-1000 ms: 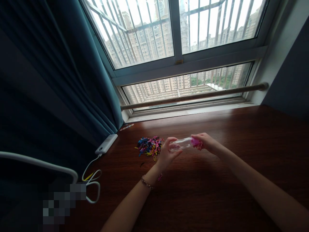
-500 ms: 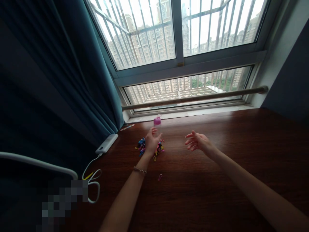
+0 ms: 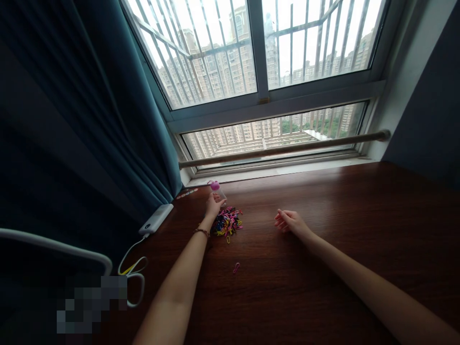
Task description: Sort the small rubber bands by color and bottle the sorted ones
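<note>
My left hand (image 3: 213, 205) is stretched far out over the dark wooden table (image 3: 323, 249), its fingers closed round a small clear bottle with a pink cap (image 3: 216, 188) that stands near the window sill. Just right of that hand lies a pile of small colourful clips (image 3: 227, 222). A single pink clip (image 3: 236, 267) lies apart, nearer to me. My right hand (image 3: 288, 221) rests low over the table to the right of the pile, fingers loosely stretched, with nothing in it.
A white power bank (image 3: 155, 219) lies at the table's left edge with a white cable (image 3: 133, 273) looping down from it. A teal curtain (image 3: 118, 105) hangs at the left. A barred window and a wooden rail (image 3: 283, 149) run along the back.
The bottle, first held in both hands, went to my left hand alone, which carried it out to the far left by the sill. My right hand let go and sank towards the table.
</note>
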### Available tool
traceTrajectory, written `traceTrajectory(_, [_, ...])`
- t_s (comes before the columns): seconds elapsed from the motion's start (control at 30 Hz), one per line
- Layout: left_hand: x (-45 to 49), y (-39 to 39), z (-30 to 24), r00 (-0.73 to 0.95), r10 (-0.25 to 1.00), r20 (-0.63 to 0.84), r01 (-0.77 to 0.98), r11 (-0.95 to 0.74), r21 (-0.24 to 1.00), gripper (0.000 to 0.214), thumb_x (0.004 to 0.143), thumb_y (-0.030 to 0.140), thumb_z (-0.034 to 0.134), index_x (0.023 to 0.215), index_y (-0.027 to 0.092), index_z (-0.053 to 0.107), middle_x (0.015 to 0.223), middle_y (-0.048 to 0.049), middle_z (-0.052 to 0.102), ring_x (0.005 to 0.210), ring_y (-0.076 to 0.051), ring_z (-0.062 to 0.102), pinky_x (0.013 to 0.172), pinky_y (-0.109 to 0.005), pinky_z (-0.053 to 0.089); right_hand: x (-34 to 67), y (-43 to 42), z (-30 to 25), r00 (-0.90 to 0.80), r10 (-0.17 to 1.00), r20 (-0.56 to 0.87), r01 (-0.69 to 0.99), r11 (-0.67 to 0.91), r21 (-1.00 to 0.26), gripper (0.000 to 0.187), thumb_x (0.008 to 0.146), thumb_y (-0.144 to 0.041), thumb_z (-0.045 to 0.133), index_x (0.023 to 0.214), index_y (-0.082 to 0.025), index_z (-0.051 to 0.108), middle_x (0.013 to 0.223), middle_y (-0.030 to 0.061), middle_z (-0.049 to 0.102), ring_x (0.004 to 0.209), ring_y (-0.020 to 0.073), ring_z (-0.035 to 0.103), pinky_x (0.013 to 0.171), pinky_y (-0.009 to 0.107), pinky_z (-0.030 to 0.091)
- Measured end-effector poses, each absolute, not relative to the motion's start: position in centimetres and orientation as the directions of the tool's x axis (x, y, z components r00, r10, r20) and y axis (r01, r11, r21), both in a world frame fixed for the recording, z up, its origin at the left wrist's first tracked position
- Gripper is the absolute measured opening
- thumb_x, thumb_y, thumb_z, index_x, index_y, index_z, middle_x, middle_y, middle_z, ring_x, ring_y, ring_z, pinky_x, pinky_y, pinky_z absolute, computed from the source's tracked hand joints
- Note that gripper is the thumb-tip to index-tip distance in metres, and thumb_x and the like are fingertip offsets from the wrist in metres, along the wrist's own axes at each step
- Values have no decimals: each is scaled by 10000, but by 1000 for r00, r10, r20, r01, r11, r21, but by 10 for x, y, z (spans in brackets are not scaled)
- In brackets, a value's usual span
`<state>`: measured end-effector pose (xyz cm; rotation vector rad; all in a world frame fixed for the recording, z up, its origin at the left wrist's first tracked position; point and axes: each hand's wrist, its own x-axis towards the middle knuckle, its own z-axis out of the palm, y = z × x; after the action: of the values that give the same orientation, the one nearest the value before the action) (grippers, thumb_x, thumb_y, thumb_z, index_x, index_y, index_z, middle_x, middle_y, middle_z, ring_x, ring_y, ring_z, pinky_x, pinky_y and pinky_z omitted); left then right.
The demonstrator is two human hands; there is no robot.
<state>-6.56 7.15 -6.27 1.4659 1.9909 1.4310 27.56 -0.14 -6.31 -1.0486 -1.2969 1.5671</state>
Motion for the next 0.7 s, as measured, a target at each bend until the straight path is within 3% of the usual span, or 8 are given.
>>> traceTrajectory(0.17, [-58,67,-46,-445,832,331,646,42,762,534,571,232,737,1017,117,468,1002,-143,585,991,-271,562,863,-427,439,273,-1,-73,-320,944,-77,-17,-87,-996,431,722,-561,489,713,-134,548,593,33,622,425,90,557,379,174,393])
traceTrajectory(0.27, [-30,34,-35,-386,782,489,811,35,584,589,676,332,654,1151,87,405,1178,-207,478,1152,-303,434,947,-457,364,273,-2,-74,-316,948,-47,2,-49,-999,441,724,-568,474,727,-133,549,597,31,618,426,91,557,380,176,390])
traceTrajectory(0.37, [13,-33,-30,122,856,503,888,-320,329,494,789,365,522,1215,149,395,1312,-147,381,1257,-259,305,1032,-438,272,272,-4,-73,-314,949,-18,21,-12,-1000,451,730,-575,458,732,-133,553,605,32,618,432,93,557,383,180,389])
traceTrajectory(0.43, [36,-83,-29,483,808,337,800,-564,206,505,796,421,495,1249,223,389,1386,-81,301,1300,-254,212,1064,-457,199,272,-4,-74,-312,950,-8,35,3,-999,456,735,-576,449,731,-133,556,607,35,619,435,96,560,387,182,388])
traceTrajectory(0.5, [48,-122,-30,722,680,125,657,-731,183,548,810,458,454,1306,275,312,1400,-31,291,1308,-228,196,1077,-442,172,271,-4,-75,-310,951,-2,48,13,-999,455,738,-573,446,730,-132,558,608,34,619,434,97,562,389,183,388])
traceTrajectory(0.57, [45,-138,-33,740,672,17,658,-729,189,544,847,443,388,1344,291,229,1414,-9,264,1315,-203,179,1079,-426,166,270,-4,-76,-312,950,5,61,26,-998,450,741,-566,445,732,-131,559,610,33,618,433,96,563,389,180,386])
traceTrajectory(0.7, [15,-111,-45,535,844,36,831,-533,160,515,881,409,310,1361,265,189,1432,-27,207,1325,-200,134,1068,-429,180,270,-4,-77,-313,949,26,76,53,-996,434,749,-550,444,744,-132,560,619,30,616,435,94,564,386,177,389])
